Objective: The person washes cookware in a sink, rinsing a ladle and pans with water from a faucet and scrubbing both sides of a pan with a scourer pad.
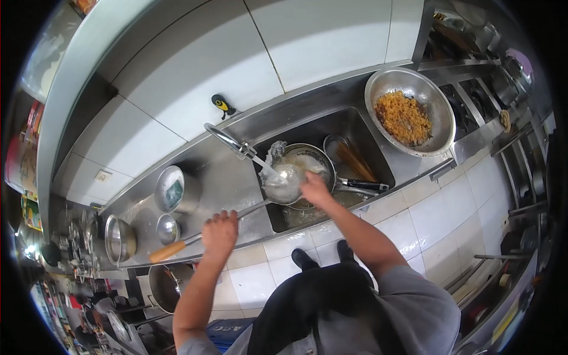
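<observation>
My left hand [220, 234] is wrapped round the metal shaft of a long-handled ladle [255, 208], just above its wooden grip. The wide round head of the ladle lies over the sink [386, 160], in the stream from the tap [228, 139]. Water splashes up off it. At the head's right edge is my right hand [315, 188], with its fingers curled; whether they hold anything is hidden. Under the head sits a pan [327, 160] with a black handle. A bundle of thin brown sticks [358, 161] leans in a small round container beside it.
A large steel bowl [441, 109] of orange-brown crumbly food stands right of the sink. On the left counter are a metal pot [188, 192] with a green pad, a small bowl [168, 229] and another steel bowl [121, 239]. A deep pot [163, 290] stands below the counter.
</observation>
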`<state>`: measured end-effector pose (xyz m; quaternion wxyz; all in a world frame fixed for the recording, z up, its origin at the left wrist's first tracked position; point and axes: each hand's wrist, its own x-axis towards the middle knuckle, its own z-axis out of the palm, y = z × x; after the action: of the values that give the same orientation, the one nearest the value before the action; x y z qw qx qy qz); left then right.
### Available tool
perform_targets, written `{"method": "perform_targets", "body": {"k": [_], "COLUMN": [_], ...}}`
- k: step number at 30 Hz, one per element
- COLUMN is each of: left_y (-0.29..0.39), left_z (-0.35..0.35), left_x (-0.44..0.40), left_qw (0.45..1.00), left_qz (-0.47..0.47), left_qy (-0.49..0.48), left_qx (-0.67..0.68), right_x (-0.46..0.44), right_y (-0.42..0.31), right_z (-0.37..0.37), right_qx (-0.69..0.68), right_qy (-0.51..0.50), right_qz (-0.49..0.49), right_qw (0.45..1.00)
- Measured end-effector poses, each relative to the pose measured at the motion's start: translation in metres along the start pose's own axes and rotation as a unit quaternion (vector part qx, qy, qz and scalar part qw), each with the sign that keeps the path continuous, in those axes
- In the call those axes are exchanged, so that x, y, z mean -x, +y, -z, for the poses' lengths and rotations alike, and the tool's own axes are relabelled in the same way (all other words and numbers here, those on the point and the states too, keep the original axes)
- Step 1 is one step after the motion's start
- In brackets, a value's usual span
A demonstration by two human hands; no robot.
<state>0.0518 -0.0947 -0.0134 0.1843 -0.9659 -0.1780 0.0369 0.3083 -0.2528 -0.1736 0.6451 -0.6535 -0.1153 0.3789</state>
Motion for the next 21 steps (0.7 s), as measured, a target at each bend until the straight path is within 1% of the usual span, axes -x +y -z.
{"method": "perform_targets", "body": {"k": [1,2,3,4,6,7,8,9,10,12,13,14,15,16,17,18,21], "left_y": [0.014,0.024,0.035,0.041,0.033,0.025,0.018,0.014,0.011,0.006,0.005,0.004,0.006,0.011,0.015,0.016,0.017], "left_z": [0.004,0.004,0.004,0.005,0.004,0.004,0.003,0.004,0.004,0.001,-0.005,-0.008,-0.008,-0.008,-0.008,-0.008,-0.012], "left_x": [-0.003,-0.009,-0.018,-0.026,-0.03,-0.029,-0.027,-0.025,-0.025,-0.024,-0.023,-0.024,-0.027,-0.027,-0.028,-0.031,-0.037], "left_qw": [0.999,0.999,0.998,0.998,0.999,0.998,0.997,0.997,0.998,0.998,1.0,1.0,1.0,0.999,0.998,0.998,0.997], "left_qz": [-0.014,-0.016,-0.012,-0.007,0.005,0.032,0.057,0.056,0.053,0.053,0.018,-0.017,-0.016,-0.029,-0.042,-0.042,-0.034], "left_qy": [-0.003,-0.006,-0.01,-0.01,-0.004,0.006,0.015,0.013,0.012,0.012,0.008,0.006,0.009,0.025,0.042,0.044,0.073], "left_qx": [0.04,0.04,0.055,0.069,0.05,0.048,0.044,0.041,0.031,0.021,0.005,-0.01,-0.011,0.001,0.013,0.013,0.018], "right_x": [-0.007,-0.013,-0.017,-0.03,-0.058,-0.051,-0.04,-0.035,-0.029,-0.037,-0.062,-0.063,-0.08,-0.103,-0.122,-0.129,-0.132], "right_y": [0.0,0.0,-0.007,0.005,0.024,0.022,0.023,0.029,0.035,0.048,0.056,0.031,0.014,0.001,-0.008,-0.019,-0.059], "right_z": [0.021,0.033,0.034,0.031,0.013,-0.007,-0.024,-0.034,-0.044,-0.024,0.0,0.019,0.034,0.037,0.038,0.038,0.034], "right_qx": [0.053,0.107,-0.03,-0.028,-0.097,-0.074,-0.083,-0.187,-0.287,-0.33,-0.246,-0.142,0.077,0.239,0.392,0.393,0.275], "right_qy": [0.033,0.067,0.122,0.124,0.148,0.163,0.142,0.122,0.108,-0.089,-0.133,-0.109,-0.131,-0.146,-0.156,-0.154,-0.202], "right_qz": [0.039,0.076,0.06,0.062,0.026,-0.033,-0.087,-0.105,-0.128,-0.189,-0.207,-0.159,-0.121,-0.048,0.027,0.029,-0.016], "right_qw": [0.997,0.989,0.99,0.99,0.984,0.983,0.983,0.969,0.943,0.92,0.937,0.971,0.981,0.959,0.906,0.906,0.94]}}
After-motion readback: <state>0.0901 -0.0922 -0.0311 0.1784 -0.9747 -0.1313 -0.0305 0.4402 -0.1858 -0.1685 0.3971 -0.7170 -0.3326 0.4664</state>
